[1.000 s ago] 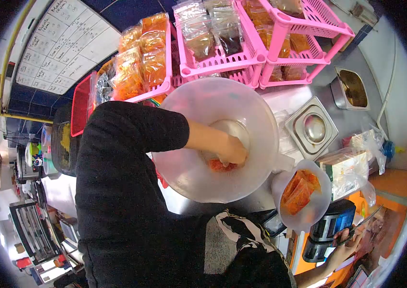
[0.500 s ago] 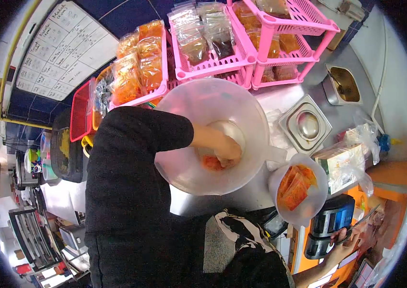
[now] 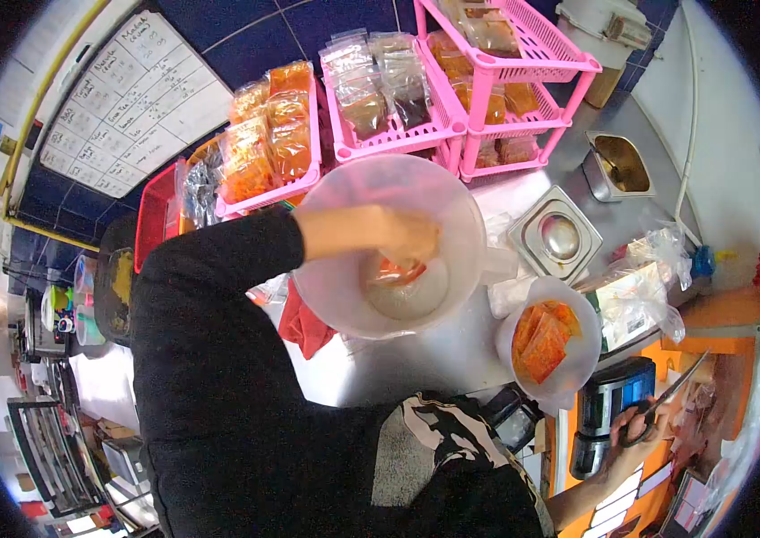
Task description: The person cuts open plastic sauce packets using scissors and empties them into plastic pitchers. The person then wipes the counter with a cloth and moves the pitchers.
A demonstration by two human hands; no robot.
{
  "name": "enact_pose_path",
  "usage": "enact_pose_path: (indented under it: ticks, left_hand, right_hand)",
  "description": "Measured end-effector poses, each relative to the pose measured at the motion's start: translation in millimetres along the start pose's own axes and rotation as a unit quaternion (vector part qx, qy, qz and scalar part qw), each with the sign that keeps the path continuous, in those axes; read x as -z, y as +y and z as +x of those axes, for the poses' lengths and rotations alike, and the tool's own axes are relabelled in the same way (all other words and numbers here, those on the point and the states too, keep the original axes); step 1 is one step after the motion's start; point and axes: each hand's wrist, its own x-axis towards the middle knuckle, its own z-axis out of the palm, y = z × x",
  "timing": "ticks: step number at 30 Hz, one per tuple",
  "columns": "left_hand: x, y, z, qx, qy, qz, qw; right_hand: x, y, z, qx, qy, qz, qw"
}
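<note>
My left hand (image 3: 411, 235) is inside a large translucent plastic jug (image 3: 326, 287), closed on a small clear bag of orange-red food (image 3: 396, 272). The bag hangs below my fingers, over the jug's pale round bottom. My fingertips are partly turned away from view. Down at the right, my right hand (image 3: 635, 439) grips black-handled scissors (image 3: 680, 381), whose blades point up and to the right. Between the hands stands a smaller translucent jug (image 3: 588, 345) with several flat orange packets (image 3: 543, 345) in it.
Pink plastic racks (image 3: 398, 134) full of filled bags stand behind the large jug. To the right are a steel lid (image 3: 559, 235), a steel container (image 3: 620, 169) and a box with plastic bags (image 3: 631, 300). A red cloth (image 3: 306, 321) lies left; a black-and-blue appliance (image 3: 617, 403) sits beside my right hand.
My left hand has risen from the bottom of the large jug, bringing the orange-red bag up with it. The scissors have turned slightly and show more plainly. The whole view has shifted a little.
</note>
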Motion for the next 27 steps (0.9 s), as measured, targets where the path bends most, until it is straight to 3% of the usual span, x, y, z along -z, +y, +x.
enact_pose_path:
  ticks: [1,2,3,5,7,8,10,12,14,16,17,18,27]
  left_hand:
    - [4,-4,-11,0.000,0.000,0.005,1.000]
    - [12,-5,-25,-0.018,0.073,-0.027,0.997]
    - [20,-4,-38,-0.039,0.145,-0.058,0.987]
    - [31,7,-56,-0.012,0.188,-0.095,0.977]
    - [45,22,-73,0.013,0.230,-0.131,0.964]
    - [56,33,-83,0.057,0.241,-0.187,0.951]
    - [68,50,-97,0.097,0.251,-0.236,0.934]
    - [73,63,-106,0.117,0.324,-0.354,0.869]
    - [75,71,-114,0.127,0.343,-0.373,0.853]
    - [67,71,-117,0.100,0.398,-0.459,0.788]
    - [64,72,-119,0.097,0.397,-0.457,0.790]
    - [64,75,-122,0.105,0.423,-0.463,0.772]
    - [67,92,-120,0.132,0.523,-0.463,0.703]
  right_hand:
    - [-5,-2,-1,-0.033,-0.018,0.058,0.998]
    - [-11,-4,-1,-0.066,-0.036,0.117,0.990]
    - [-28,-8,-9,0.041,-0.067,0.116,0.990]
    - [-36,13,-10,-0.022,-0.132,0.173,0.976]
    - [-85,-19,-33,0.003,-0.214,0.218,0.952]
    - [-98,-27,-38,-0.104,-0.244,0.254,0.930]
    - [-120,-37,-45,-0.218,-0.319,0.229,0.894]
    - [-140,-30,-47,-0.220,-0.358,0.173,0.891]
    - [-152,-22,-48,-0.035,-0.501,0.144,0.853]
    - [-156,-27,-49,-0.079,-0.530,0.141,0.832]
    - [-157,-29,-50,-0.128,-0.562,0.137,0.806]
    - [-157,-28,-49,-0.114,-0.588,0.123,0.791]
    - [-181,-27,-39,-0.157,-0.588,0.213,0.765]
